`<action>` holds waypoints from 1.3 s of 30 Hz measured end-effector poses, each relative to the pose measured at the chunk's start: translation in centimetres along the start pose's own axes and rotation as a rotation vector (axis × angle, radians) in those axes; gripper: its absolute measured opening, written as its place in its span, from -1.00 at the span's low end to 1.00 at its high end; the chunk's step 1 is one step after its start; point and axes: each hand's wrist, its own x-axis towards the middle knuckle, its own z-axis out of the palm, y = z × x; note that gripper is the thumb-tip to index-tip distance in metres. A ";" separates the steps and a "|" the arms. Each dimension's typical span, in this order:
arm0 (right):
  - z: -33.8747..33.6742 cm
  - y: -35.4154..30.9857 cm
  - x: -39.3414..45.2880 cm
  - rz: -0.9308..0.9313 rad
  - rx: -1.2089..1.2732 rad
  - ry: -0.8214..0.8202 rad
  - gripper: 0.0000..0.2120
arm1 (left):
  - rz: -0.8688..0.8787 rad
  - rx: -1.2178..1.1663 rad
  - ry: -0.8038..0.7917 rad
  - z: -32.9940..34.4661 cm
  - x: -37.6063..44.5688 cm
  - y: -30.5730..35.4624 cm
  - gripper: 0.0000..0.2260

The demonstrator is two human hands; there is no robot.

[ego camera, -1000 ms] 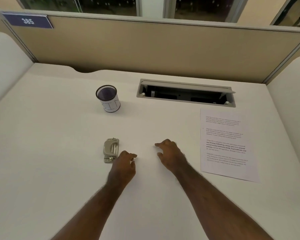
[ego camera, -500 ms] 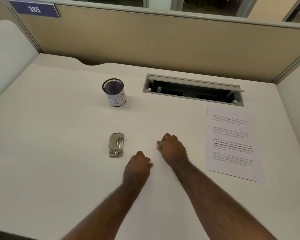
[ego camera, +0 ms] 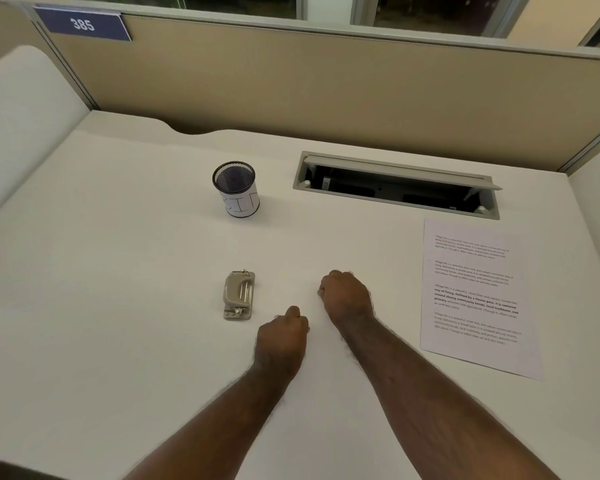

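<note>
A small beige hole punch (ego camera: 239, 294) lies on the white desk (ego camera: 118, 271), left of centre. My left hand (ego camera: 282, 337) rests on the desk just right of and below the punch, fingers curled into a fist, holding nothing. My right hand (ego camera: 345, 296) rests further right, also curled into a fist and holding nothing. A printed sheet of paper (ego camera: 475, 296) lies flat at the right. A black mesh cup (ego camera: 237, 188) with a white label stands behind the punch.
An open cable tray hatch (ego camera: 395, 185) is sunk into the desk at the back right. Tan partition walls (ego camera: 326, 91) enclose the desk, with a blue sign reading 385 (ego camera: 83, 25) at the top left.
Both hands have curled from loosely spread fingers into fists. My left hand has drawn back and to the right, away from the hole punch. The camera has shifted slightly.
</note>
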 end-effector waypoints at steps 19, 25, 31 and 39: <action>-2.8 2.6 1.0 0.207 0.673 0.165 -0.83 | -0.231 -0.383 0.265 -2.0 2.7 -4.4 -0.85; -4.8 0.8 4.1 0.202 0.814 0.175 -0.83 | -0.374 -0.498 0.322 -6.2 7.3 -8.5 -0.84; -7.6 -4.3 9.2 0.086 0.786 0.199 -0.80 | -0.415 -0.520 0.461 -11.8 12.8 -11.6 -0.79; -10.3 -11.7 16.0 -0.044 0.686 0.209 -0.78 | -0.460 -0.390 0.347 -15.4 19.4 -14.5 -0.78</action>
